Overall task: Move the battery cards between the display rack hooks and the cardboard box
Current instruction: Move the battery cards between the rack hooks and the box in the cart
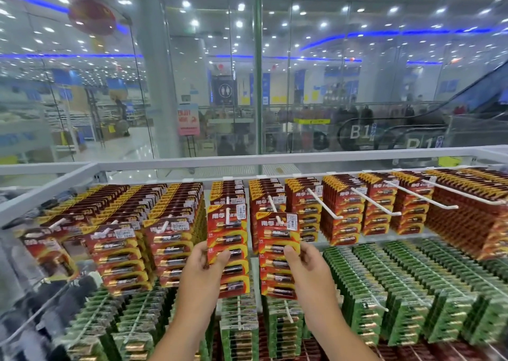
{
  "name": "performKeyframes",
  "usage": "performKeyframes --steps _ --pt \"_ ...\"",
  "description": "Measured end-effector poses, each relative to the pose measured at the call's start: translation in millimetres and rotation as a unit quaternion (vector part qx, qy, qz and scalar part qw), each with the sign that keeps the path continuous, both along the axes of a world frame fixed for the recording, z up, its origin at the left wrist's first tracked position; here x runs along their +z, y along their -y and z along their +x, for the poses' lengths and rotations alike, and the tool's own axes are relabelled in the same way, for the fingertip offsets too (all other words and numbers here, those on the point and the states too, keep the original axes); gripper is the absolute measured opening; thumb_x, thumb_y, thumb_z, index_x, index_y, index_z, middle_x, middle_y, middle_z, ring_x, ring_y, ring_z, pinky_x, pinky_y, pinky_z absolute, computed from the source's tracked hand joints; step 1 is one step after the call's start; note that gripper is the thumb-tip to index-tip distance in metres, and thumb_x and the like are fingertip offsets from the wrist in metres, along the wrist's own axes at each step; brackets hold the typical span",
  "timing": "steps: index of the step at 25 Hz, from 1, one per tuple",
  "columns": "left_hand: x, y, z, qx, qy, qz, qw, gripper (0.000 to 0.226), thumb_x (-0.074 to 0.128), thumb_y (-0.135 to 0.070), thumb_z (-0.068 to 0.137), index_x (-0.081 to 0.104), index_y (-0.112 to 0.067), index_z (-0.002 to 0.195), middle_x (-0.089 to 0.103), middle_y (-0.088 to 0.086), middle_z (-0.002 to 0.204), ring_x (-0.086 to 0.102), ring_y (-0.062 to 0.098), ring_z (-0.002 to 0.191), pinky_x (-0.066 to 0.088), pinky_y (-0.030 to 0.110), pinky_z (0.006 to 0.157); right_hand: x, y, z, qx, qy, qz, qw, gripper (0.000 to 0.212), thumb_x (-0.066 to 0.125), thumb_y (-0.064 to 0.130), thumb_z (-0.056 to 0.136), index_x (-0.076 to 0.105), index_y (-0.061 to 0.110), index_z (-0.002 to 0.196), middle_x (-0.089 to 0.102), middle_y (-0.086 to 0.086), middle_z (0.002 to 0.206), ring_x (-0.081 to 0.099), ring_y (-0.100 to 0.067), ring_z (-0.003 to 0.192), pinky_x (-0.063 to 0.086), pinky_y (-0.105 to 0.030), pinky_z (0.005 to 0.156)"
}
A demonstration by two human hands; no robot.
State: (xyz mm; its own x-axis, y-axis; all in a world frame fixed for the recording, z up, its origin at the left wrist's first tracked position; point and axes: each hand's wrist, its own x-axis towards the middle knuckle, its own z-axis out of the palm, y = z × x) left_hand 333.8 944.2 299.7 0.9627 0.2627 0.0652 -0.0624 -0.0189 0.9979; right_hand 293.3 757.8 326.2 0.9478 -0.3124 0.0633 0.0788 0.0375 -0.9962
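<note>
Left hand (204,261) pinches one red battery card (228,250); right hand (305,261) pinches its neighbour (277,253), both apparently steadying cards on their hooks (227,214).

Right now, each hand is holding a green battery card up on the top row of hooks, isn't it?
Not quite: the cards are red, not green. In the head view the left hand holds one red battery card and the right hand holds another red card, both on the top row of hooks. The green cards hang on the row below.
</note>
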Motion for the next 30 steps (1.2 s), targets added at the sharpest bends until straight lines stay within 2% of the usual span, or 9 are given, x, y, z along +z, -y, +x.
performKeyframes --steps 4,8,10,14,16,18,23,27,30 --pt "21.8 8.3 5.0 -0.016 -0.005 0.004 1.000 0.070 0.075 -0.064 0.073 0.054 -0.033 0.132 0.063 -0.012 0.135 0.064 0.019 0.123 0.056 0.050 0.102 0.2 -7.3 20.3 -0.045 -0.006 -0.004 0.999 0.005 0.063 0.038 0.101 0.065 0.034 0.098 0.072 0.012 0.097 0.067 -0.006 0.094 0.056 -0.037 0.088" --pt "12.6 12.7 35.6 0.017 0.004 0.015 1.000 0.057 0.073 -0.045 0.092 0.051 -0.029 0.142 0.059 0.000 0.146 0.057 0.022 0.133 0.049 0.049 0.110 3.8 -2.2 55.3 -0.050 -0.010 -0.010 0.999 0.008 0.062 0.039 0.102 0.064 0.031 0.101 0.069 0.012 0.104 0.064 -0.008 0.100 0.051 -0.029 0.081" --pt "8.7 15.3 46.1 0.033 0.007 0.030 0.999 0.059 0.072 -0.042 0.094 0.048 -0.027 0.146 0.056 0.004 0.151 0.054 0.025 0.137 0.047 0.045 0.111 2.4 1.7 72.3 -0.046 -0.016 -0.008 0.999 0.007 0.062 0.037 0.102 0.061 0.031 0.105 0.065 0.013 0.109 0.061 -0.009 0.102 0.047 -0.031 0.088" --pt "-0.2 18.2 59.0 0.057 -0.013 0.090 0.994 0.047 0.069 -0.049 0.091 0.045 -0.029 0.125 0.064 -0.005 0.124 0.064 0.015 0.105 0.052 0.027 0.085 -1.2 4.6 95.0 -0.040 -0.022 -0.020 0.999 0.004 0.063 0.034 0.102 0.060 0.037 0.102 0.065 0.013 0.106 0.059 -0.002 0.093 0.046 -0.032 0.086" --pt "-4.8 19.2 58.3 0.062 -0.011 0.108 0.992 0.043 0.066 -0.050 0.093 0.044 -0.027 0.122 0.058 -0.018 0.102 0.055 -0.001 0.086 0.042 0.014 0.068 -4.5 6.7 98.4 -0.039 -0.019 -0.039 0.998 0.014 0.062 0.034 0.102 0.055 0.045 0.098 0.060 0.021 0.106 0.055 0.005 0.096 0.045 -0.029 0.088" --pt "-6.4 19.1 54.8 0.060 -0.019 0.120 0.991 0.039 0.065 -0.047 0.095 0.044 -0.026 0.121 0.053 -0.022 0.094 0.049 -0.008 0.081 0.037 0.011 0.063 -7.7 8.8 99.5 -0.043 -0.008 -0.043 0.998 0.011 0.064 0.036 0.101 0.056 0.043 0.103 0.061 0.018 0.111 0.056 0.003 0.101 0.046 -0.028 0.089" --pt "-10.0 20.0 37.7 0.053 -0.043 0.136 0.988 0.061 0.067 -0.048 0.095 0.044 -0.022 0.145 0.064 0.000 0.129 0.060 0.018 0.107 0.048 0.031 0.087 -11.6 10.7 85.2 -0.032 -0.013 -0.061 0.998 0.032 0.066 0.046 0.097 0.060 0.031 0.125 0.061 0.014 0.121 0.059 -0.009 0.114 0.045 -0.027 0.093" --pt "-18.3 18.2 18.6 0.011 -0.072 0.137 0.988 0.080 0.071 -0.050 0.093 0.031 -0.025 0.158 0.046 0.002 0.157 0.050 0.027 0.140 0.045 0.045 0.110 -12.6 11.5 49.3 -0.017 -0.036 -0.089 0.995 0.048 0.065 0.047 0.098 0.054 0.030 0.141 0.057 0.014 0.135 0.054 -0.007 0.118 0.043 -0.028 0.094" --pt "-29.9 20.8 0.3 -0.031 -0.099 0.147 0.984 0.079 0.068 -0.055 0.093 0.034 -0.026 0.157 0.041 0.000 0.160 0.047 0.026 0.142 0.045 0.046 0.111 -19.7 16.1 17.9 -0.034 -0.070 -0.100 0.992 0.051 0.066 0.044 0.099 0.051 0.030 0.145 0.054 0.014 0.138 0.050 -0.006 0.115 0.044 -0.030 0.097"
